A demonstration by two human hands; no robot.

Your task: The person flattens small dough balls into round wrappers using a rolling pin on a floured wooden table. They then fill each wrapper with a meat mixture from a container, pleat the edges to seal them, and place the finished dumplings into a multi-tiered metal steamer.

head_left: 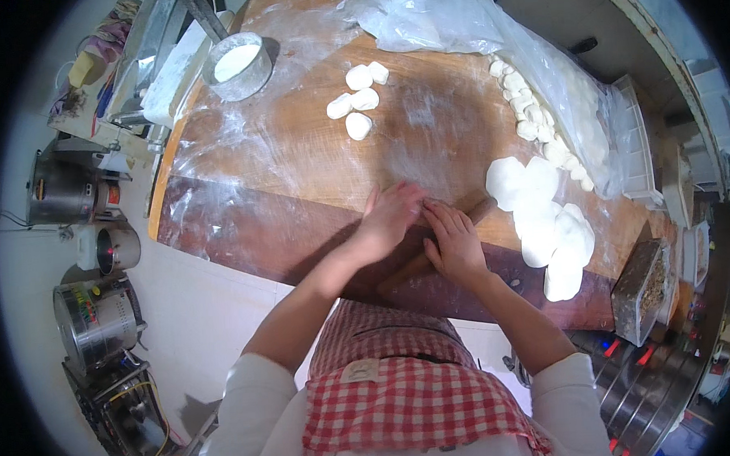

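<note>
My left hand (392,217) is on the floured wooden board, its fingers reaching to the fingertips of my right hand (454,239). My right hand rests over what looks like a wooden rolling pin (481,209), whose end shows beyond the fingers. What lies under the fingertips is hidden. Several small white dough pieces (359,125) sit farther back on the board. To the right, flat round dough wrappers (537,220) overlap in a loose pile. Behind them runs a row of small dough pieces (525,129), partly beside a clear plastic sheet (553,67).
A metal bowl of white flour (260,70) stands at the back left, near a metal machine. A rectangular container with crumbly contents (631,299) is at the right front corner. Metal pots (118,251) stand at far left. The board's front edge is near my apron.
</note>
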